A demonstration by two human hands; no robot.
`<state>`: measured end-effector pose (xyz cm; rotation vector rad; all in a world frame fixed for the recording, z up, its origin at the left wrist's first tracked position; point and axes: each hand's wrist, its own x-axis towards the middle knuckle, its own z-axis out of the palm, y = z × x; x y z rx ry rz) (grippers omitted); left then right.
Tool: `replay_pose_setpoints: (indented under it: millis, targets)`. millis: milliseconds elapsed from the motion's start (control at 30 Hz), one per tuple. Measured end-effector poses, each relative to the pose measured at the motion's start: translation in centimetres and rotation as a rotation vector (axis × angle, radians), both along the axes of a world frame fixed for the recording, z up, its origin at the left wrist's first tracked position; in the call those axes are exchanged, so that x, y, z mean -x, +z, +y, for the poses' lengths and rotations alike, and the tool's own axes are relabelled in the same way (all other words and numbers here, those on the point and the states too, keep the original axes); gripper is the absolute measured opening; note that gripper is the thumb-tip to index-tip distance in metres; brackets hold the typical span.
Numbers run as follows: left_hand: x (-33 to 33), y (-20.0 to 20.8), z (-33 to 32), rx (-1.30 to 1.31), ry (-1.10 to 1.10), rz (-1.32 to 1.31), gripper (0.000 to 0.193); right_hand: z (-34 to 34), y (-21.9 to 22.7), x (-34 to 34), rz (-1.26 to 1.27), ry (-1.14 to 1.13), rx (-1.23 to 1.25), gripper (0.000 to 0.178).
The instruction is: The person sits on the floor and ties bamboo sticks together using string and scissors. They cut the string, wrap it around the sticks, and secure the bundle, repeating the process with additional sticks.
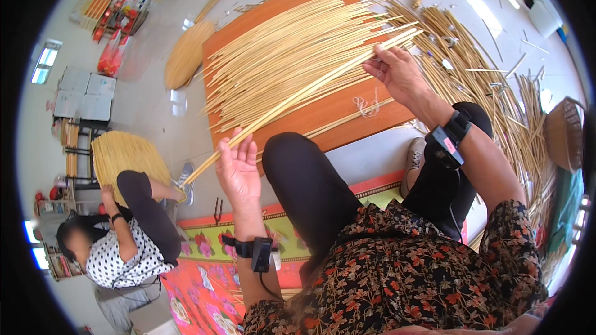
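Note:
A few long pale-yellow straw stalks [298, 94] stretch slantwise between my hands, above the table. My left hand [239, 170] is palm up near their lower left end, with the stalks between its thumb and curled fingers. Toward the upper right end, my right hand [397, 74] pinches them with thumb and fingers. Beneath lies a woven or tied mat of many parallel stalks [273, 56] on the orange-brown tabletop [347, 125]. Some thin white thread [367, 107] lies loose on the board, beside a few single stalks near its front edge.
Piles of loose stalks [462, 49] cover the floor at the right, by a wicker basket [564, 133]. Left of the table lies an oval straw piece [188, 49]. Another person [133, 245] sits at the lower left with a straw mat [127, 156]. Patterned cloth [211, 245] covers the floor or seat.

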<state>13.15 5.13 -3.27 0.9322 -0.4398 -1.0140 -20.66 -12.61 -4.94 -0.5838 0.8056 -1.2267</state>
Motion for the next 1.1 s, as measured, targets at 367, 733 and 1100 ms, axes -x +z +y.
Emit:
replay_pose_setpoints:
  millis: [367,733,1100]
  targets:
    - [0.7,0.4,-1.2,0.02,-0.071,-0.11,0.021,0.5,0.5,-0.4,-0.072,-0.037,-0.053,0.016]
    - [6.0,5.8,-1.3,-0.217,-0.207,-1.099,0.017,1.1,0.9,-0.9,-0.113,-0.071,-0.04,0.016]
    - [11.4,4.7,-10.7,0.261,-0.39,-1.921,0.03,2.5,1.3,-1.0,-0.075,-0.028,-0.093,0.018]
